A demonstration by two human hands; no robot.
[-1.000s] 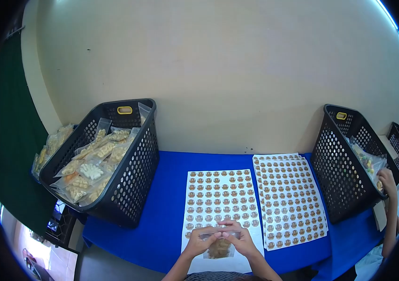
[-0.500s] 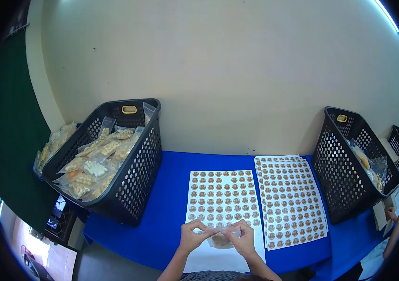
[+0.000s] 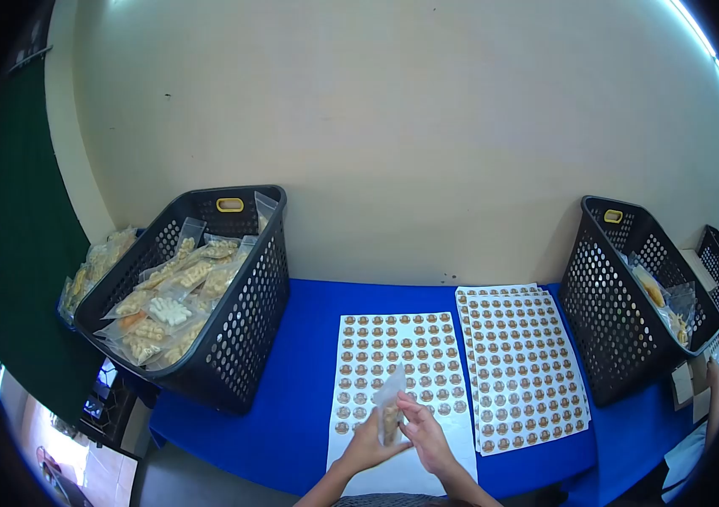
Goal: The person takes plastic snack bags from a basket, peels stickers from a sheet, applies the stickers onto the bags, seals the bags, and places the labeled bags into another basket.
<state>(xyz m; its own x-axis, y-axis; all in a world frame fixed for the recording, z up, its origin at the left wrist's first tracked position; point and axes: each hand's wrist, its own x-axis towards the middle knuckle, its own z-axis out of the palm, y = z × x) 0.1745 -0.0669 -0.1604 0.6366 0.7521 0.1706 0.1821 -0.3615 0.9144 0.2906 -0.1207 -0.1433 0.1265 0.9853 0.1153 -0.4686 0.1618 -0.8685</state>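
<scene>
Above the nearer sticker sheet [image 3: 344,372], a small clear plastic bag [image 3: 391,412] with pale snack pieces is held tilted upright. My left hand [image 3: 366,444] is closed around its lower left side. On the other side, my right hand [image 3: 427,435] has its thumb and fingers apart, with fingertips close to or touching the bag's edge. Rows of round brown stickers cover most of this sheet. Its lower part is bare white backing, partly hidden by my hands.
A black basket [image 3: 250,338] full of bagged snacks stands left, with more bags [image 3: 102,262] behind it. Stacked sticker sheets [image 3: 528,372] lie right of my hands on the blue tablecloth [image 3: 292,439]. Another black basket [image 3: 613,338] holds some bags. A co-worker's arm [image 3: 714,397] shows far right.
The bag has turned from lying low between both hands' pinched fingers to standing upright in my left hand. My right hand has loosened its pinch. The co-worker's arm has shifted.
</scene>
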